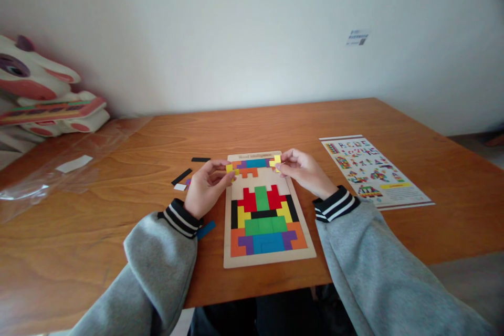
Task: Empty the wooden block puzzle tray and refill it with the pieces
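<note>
A wooden puzzle board [311,256] lies before me, its lower part filled with coloured block pieces and a bare wood band across the upper part. My left hand [208,184] pinches a yellow puzzle piece [230,168] over the board's upper left. At the upper right, my right hand [305,170] holds another yellow puzzle piece [275,161] between thumb and fingers. Between the hands, blue pieces [255,163] line the top row, with an orange piece [249,172] just below. Whether the yellow pieces touch the board I cannot tell.
Left of the board lie black strips [181,176], a white piece [180,187] and a blue strip [206,229] beside my left cuff. A printed pattern sheet [374,170] rests at the right. Clear plastic wrapping [79,168] and a dog-shaped toy keyboard [55,110] are at the left.
</note>
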The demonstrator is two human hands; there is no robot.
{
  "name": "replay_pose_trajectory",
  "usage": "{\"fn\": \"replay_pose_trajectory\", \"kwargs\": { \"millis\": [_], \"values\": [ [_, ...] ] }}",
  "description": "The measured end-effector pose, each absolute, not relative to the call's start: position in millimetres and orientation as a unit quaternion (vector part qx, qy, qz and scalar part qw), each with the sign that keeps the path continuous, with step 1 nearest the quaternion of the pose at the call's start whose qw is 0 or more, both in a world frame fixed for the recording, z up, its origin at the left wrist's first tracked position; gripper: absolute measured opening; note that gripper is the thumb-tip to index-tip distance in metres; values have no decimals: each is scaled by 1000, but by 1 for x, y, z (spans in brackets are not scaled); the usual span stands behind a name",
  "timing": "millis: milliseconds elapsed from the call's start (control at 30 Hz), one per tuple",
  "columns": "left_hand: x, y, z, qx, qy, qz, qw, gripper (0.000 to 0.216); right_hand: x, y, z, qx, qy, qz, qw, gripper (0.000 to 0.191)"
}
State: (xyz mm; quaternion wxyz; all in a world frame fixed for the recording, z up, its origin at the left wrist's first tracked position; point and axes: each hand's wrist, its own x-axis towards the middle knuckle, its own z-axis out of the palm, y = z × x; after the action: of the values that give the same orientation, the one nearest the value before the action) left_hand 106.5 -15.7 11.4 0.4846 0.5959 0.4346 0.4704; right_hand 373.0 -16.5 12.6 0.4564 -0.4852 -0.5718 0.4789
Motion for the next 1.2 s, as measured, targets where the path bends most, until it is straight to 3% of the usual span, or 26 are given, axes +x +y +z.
{"fn": "replay_pose_trajectory", "kwargs": {
  "millis": [133,567,767,900,1200],
  "values": [
    [105,-13,13,538,432,497,526,45,372,-18,16,-482,-574,475,460,33],
    [110,-16,15,560,439,470,523,49,371,-20,16,-450,-581,497,461,44],
    [109,-15,12,575,437,459,517,53,373,-18,11,-466,-593,477,450,40],
    [110,-15,11,594,437,461,494,45,374,-18,10,-485,-598,459,445,34],
    [112,-16,11,639,432,444,456,39,374,-18,10,-459,-606,476,443,41]
  ]
}}
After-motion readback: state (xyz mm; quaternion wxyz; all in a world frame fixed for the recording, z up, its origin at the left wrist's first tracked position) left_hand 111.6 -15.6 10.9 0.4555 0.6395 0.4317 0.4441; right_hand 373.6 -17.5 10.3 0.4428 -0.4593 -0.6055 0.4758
